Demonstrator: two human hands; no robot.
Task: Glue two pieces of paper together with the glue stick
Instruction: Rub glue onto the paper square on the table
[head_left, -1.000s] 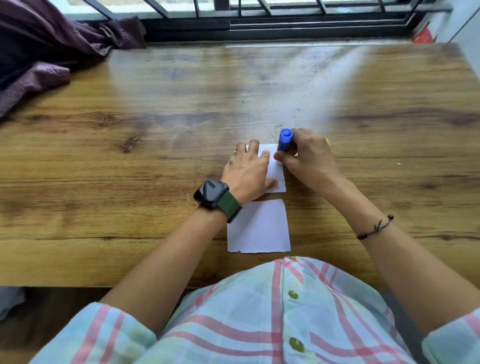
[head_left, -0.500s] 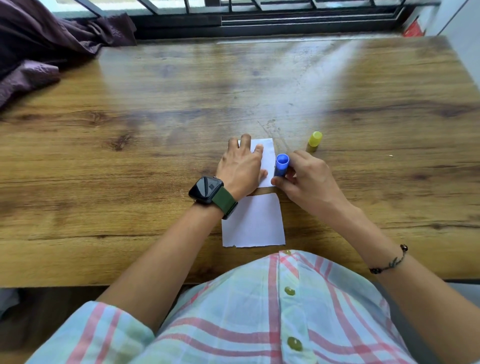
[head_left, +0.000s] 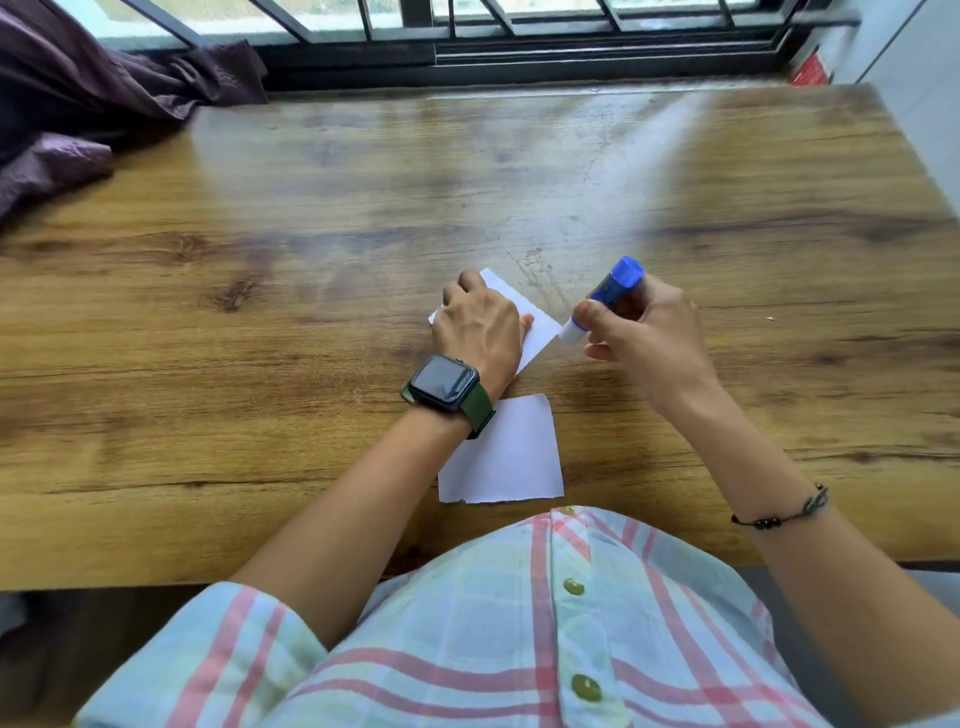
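Note:
Two white paper pieces lie on the wooden table (head_left: 260, 322). My left hand (head_left: 480, 327) presses on the far paper (head_left: 537, 325), which is turned at an angle and partly hidden under the hand. The near paper (head_left: 511, 457) lies flat by the table's front edge, its left corner under my wrist. My right hand (head_left: 649, 338) grips a blue glue stick (head_left: 608, 293), tilted, with its white glue tip pointing down-left close to the far paper's right corner. I cannot tell whether the tip touches the paper. The yellow cap is hidden.
A dark purple cloth (head_left: 93, 104) lies on the table's far left corner. A window with black bars (head_left: 519, 31) runs along the far edge. My checked shirt (head_left: 519, 623) fills the bottom of the view.
The far paper has been turned from square to slanted under my left hand. My right hand lifted the glue stick and moved it right, tilting it tip down-left. The yellow cap is now out of sight.

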